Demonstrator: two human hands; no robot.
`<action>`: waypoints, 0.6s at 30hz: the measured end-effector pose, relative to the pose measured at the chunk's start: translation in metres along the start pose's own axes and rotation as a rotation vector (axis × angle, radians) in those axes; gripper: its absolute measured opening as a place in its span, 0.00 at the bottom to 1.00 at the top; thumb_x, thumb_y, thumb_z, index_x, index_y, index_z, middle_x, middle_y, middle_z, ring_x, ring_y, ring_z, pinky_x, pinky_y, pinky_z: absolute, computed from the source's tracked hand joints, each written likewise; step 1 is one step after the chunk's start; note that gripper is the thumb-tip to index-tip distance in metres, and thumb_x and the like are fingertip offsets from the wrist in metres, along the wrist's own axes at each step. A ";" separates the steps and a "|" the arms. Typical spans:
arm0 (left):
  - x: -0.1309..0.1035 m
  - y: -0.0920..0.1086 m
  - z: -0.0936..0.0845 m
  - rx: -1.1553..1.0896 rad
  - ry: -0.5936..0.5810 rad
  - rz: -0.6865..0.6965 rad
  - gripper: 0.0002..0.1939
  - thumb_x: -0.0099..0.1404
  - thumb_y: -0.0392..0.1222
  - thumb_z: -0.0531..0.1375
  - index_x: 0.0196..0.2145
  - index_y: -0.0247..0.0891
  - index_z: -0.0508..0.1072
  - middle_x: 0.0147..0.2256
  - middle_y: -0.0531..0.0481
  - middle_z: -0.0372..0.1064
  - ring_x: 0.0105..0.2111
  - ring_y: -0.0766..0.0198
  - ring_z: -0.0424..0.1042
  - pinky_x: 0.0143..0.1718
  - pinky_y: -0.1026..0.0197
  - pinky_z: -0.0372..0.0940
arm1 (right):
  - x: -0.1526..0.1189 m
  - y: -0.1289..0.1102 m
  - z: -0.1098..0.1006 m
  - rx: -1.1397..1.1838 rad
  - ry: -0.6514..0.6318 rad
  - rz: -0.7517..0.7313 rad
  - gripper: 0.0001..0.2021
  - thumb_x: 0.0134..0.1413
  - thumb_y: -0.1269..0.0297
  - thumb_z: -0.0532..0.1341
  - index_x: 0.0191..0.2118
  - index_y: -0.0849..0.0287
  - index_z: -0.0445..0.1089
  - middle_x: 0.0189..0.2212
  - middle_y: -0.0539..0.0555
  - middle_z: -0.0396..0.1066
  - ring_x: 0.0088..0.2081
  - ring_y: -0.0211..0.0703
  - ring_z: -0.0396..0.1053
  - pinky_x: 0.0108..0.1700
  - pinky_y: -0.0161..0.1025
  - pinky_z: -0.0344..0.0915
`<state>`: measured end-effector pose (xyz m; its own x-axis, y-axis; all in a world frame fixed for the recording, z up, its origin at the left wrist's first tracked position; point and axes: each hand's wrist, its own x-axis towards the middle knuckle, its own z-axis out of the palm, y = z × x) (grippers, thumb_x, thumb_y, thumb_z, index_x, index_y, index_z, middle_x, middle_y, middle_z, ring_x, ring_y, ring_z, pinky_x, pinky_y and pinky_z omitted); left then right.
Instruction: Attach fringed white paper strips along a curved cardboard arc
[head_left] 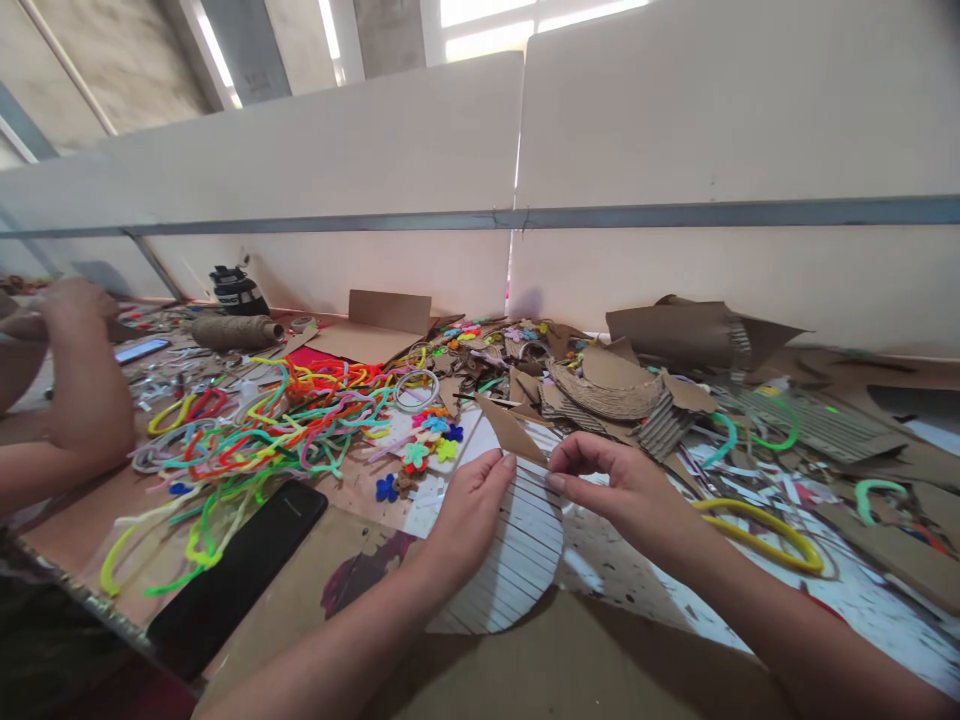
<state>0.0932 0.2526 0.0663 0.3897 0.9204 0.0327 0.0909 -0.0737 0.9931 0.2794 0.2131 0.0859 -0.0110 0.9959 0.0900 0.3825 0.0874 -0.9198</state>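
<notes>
A white rounded cardboard piece [529, 545] with dark parallel lines is held upright-tilted before me. My left hand [474, 505] grips its left side, thumb and fingers pressed together near its top. At its upper right edge, my right hand [596, 475] is closed in a pinch; what lies between those fingertips, if anything, is too small to make out. A pointed brown cardboard strip [511, 432] rises behind the top of the white piece, its lower end near the right fingertips. Whether the strip is joined to the white piece, I cannot tell.
Coloured pipe cleaners [300, 415] heap at left beside a black phone-like slab [247, 570]. Felt flowers [416, 455], a twine roll [236, 332] and cardboard scraps [607, 385] lie behind. A yellow loop [772, 540] is right. Another person's arm [82, 370] rests far left.
</notes>
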 end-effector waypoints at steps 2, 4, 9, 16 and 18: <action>0.000 0.001 -0.001 0.006 0.029 -0.007 0.16 0.66 0.52 0.56 0.26 0.40 0.66 0.28 0.51 0.63 0.33 0.60 0.63 0.35 0.60 0.61 | 0.000 0.001 0.000 0.039 -0.009 0.002 0.08 0.52 0.56 0.67 0.32 0.54 0.74 0.30 0.50 0.74 0.34 0.45 0.71 0.39 0.41 0.66; 0.000 0.003 -0.001 0.010 0.058 -0.013 0.16 0.65 0.52 0.56 0.25 0.40 0.66 0.28 0.51 0.64 0.33 0.59 0.63 0.35 0.60 0.62 | 0.001 0.004 0.000 0.085 -0.008 -0.005 0.08 0.53 0.56 0.67 0.34 0.54 0.75 0.31 0.50 0.75 0.36 0.46 0.72 0.41 0.41 0.67; 0.001 0.008 -0.002 -0.017 0.070 -0.024 0.13 0.64 0.51 0.57 0.26 0.41 0.68 0.30 0.49 0.67 0.34 0.57 0.66 0.37 0.60 0.64 | 0.001 0.015 0.000 0.091 0.032 -0.056 0.09 0.54 0.56 0.68 0.39 0.52 0.77 0.31 0.49 0.75 0.36 0.45 0.72 0.41 0.41 0.67; 0.001 0.007 -0.003 0.008 0.101 -0.034 0.14 0.64 0.52 0.56 0.27 0.41 0.68 0.31 0.48 0.69 0.35 0.56 0.67 0.37 0.59 0.65 | 0.001 0.014 -0.002 0.124 0.009 -0.055 0.15 0.56 0.57 0.67 0.48 0.51 0.73 0.30 0.47 0.70 0.35 0.44 0.69 0.41 0.41 0.65; 0.000 0.008 -0.003 0.006 0.098 -0.035 0.14 0.64 0.52 0.55 0.27 0.41 0.69 0.31 0.48 0.70 0.36 0.56 0.68 0.38 0.59 0.66 | 0.001 0.012 -0.003 0.169 -0.011 -0.045 0.17 0.56 0.58 0.68 0.51 0.50 0.71 0.29 0.46 0.69 0.35 0.44 0.68 0.41 0.41 0.64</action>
<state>0.0911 0.2533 0.0744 0.2946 0.9556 0.0090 0.1084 -0.0428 0.9932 0.2866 0.2147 0.0762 -0.0348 0.9910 0.1296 0.2202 0.1341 -0.9662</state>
